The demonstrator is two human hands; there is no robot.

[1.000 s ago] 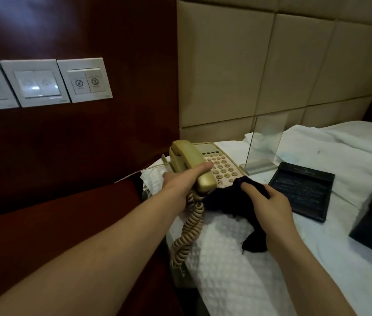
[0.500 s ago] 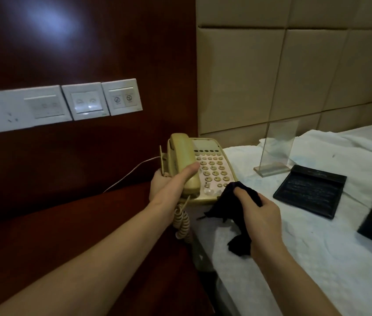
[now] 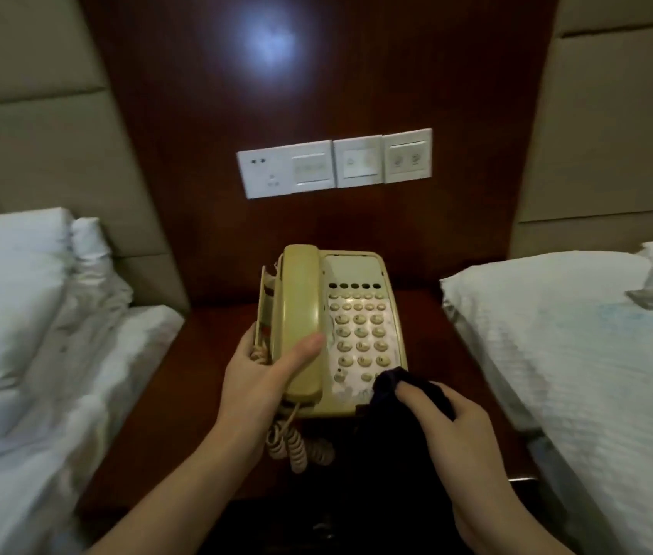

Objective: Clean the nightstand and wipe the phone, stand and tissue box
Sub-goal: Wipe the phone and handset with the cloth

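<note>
Here left hand (image 3: pixel 254 378) grips phone (image 3: pixel 332 334), right hand (image 3: pixel 453 430) cloth (image 3: pixel 387 388).

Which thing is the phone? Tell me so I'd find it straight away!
Find the dark wooden nightstand between two white beds. The phone is over it, gripped by the left hand. It is the only cream-yellow thing, with round buttons and a curly cord.

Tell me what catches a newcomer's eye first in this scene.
The cream corded phone, held over the dark wooden nightstand at centre. The left hand grips its handset side, and the right hand pinches a dark cloth at its front corner. White beds flank both sides, with a row of wall switches above.
</note>
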